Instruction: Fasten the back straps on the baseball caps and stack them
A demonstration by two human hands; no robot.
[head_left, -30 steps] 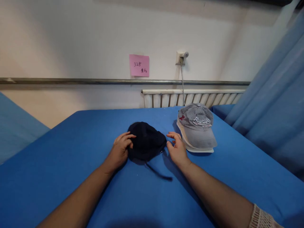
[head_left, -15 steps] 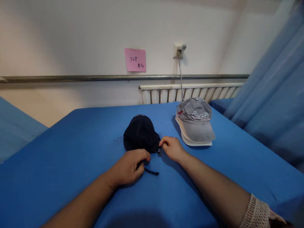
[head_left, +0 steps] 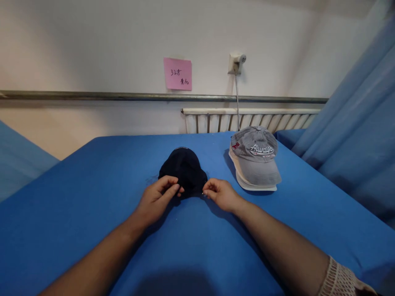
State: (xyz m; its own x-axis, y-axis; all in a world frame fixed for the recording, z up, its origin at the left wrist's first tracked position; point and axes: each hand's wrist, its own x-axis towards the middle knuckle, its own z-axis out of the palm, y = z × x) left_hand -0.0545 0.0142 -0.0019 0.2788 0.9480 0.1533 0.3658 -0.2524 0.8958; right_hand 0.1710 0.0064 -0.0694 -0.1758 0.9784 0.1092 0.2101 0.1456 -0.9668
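Observation:
A black cap (head_left: 183, 166) lies on the blue-covered surface in front of me, its rounded crown facing up. At its near left side, my left hand (head_left: 157, 199) has thumb and forefinger pinched together against the dark fabric; a strap cannot be told apart from the cap there. On the cap's near right edge, my right hand (head_left: 224, 195) pinches the small metal strap buckle (head_left: 203, 193), of which only a glint shows past the fingertips. To the right stands a stack of caps, with a grey cap (head_left: 257, 158) lettered "Always" on top of a pale cap (head_left: 257, 188).
The blue cover (head_left: 92, 185) spreads to both sides. Behind it are a metal rail (head_left: 123, 96), a white radiator (head_left: 216, 121), a wall socket (head_left: 235, 65) with a cord, and a pink note (head_left: 178, 74). A blue curtain (head_left: 361, 127) hangs at right.
My left hand has moved up and left, against the cap. The loose black strap end that stuck out below it is out of sight. My right hand stays at the buckle, now mostly covered.

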